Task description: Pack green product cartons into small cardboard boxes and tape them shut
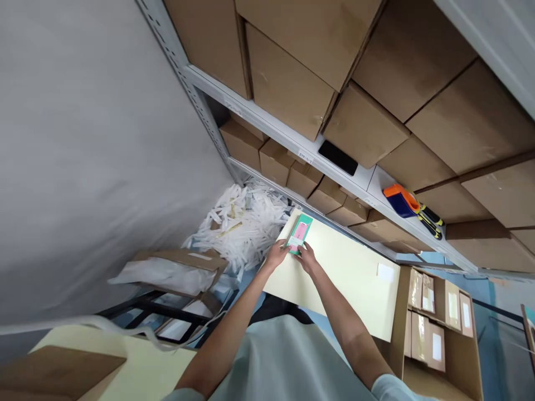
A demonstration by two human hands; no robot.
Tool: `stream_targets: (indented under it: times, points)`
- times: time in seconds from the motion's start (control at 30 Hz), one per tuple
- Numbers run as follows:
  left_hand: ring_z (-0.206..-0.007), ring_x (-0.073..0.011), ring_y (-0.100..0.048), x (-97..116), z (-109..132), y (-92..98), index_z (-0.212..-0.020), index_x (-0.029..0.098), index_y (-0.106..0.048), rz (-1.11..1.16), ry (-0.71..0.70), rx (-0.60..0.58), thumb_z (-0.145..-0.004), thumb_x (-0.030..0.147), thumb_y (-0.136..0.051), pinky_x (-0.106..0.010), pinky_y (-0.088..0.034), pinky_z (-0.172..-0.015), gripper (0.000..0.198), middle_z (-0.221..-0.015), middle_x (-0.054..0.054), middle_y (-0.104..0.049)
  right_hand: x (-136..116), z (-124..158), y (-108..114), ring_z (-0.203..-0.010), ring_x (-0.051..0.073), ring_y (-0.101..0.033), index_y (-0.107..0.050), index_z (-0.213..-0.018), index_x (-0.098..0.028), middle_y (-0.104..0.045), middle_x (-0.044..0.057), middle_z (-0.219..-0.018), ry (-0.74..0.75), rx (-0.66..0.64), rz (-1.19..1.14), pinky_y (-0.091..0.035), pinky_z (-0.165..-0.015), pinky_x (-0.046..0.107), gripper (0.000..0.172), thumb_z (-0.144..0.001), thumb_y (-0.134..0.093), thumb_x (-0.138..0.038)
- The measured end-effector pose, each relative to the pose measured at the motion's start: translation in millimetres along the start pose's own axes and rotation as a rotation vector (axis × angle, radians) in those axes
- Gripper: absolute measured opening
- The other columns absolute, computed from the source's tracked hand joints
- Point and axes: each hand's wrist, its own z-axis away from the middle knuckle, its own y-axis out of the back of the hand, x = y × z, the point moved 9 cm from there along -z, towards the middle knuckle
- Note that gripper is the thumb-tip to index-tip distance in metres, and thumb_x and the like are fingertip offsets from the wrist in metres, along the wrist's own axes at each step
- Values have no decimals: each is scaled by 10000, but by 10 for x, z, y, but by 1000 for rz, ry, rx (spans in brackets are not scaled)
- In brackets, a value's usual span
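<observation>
Flat green packet [299, 234], pink panel, white label; lying at the far corner of the pale-yellow tabletop [351, 273]

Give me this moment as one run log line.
left hand: holds green packet | right hand: holds green packet | place: on yellow table

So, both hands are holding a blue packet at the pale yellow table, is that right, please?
Not quite: in the head view the packet is green with a pink panel, not blue. The left hand and right hand do hold it at the pale yellow table.
</observation>
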Motion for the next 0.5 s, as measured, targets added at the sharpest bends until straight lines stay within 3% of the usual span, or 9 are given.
stream_targets:
  times: [0.13, 0.23, 0.37, 0.5]
  points:
    - [-1100, -358, -840, 1, 226, 94, -979, 236, -756, 53, 4, 53, -756, 509, -897, -488, -662, -1034, 380, -1091, -131, -873, -78, 147, 205, -1272, 292, -741, -729, -1389, -235, -798, 138, -1322, 30, 72, 89, -652, -1032, 432, 601, -824, -888, -361]
    - [-919, -304, -823, 41, 541, 148, -996, 240, -728, 110, -15, 98, -786, 579, -829, -446, -664, -914, 412, -852, -56, -801, -136, 414, 385, -1279, 298, -733, -767, -1254, -234, -794, 147, -1327, 103, 32, 128, -638, -1031, 404, 551, -760, -921, -423]
    - [-697, -231, -726, 79, 1080, 240, -1060, 242, -705, 207, -48, 171, -764, 691, -809, -364, -604, -712, 548, -687, 37, -665, -117, 829, 531, -1250, 327, -766, -800, -1169, -223, -814, 161, -1314, 232, -151, 164, -643, -1042, 426, 640, -667, -960, -586]
    - [-719, -206, -695, 3, 1792, 469, -1112, 237, -717, 312, -106, 305, -745, 663, -835, -357, -588, -742, 574, -736, 26, -683, 95, 1203, 500, -1284, 372, -803, -816, -1206, -222, -845, 193, -1344, 292, -362, 257, -645, -1083, 476, 751, -649, -956, -706]
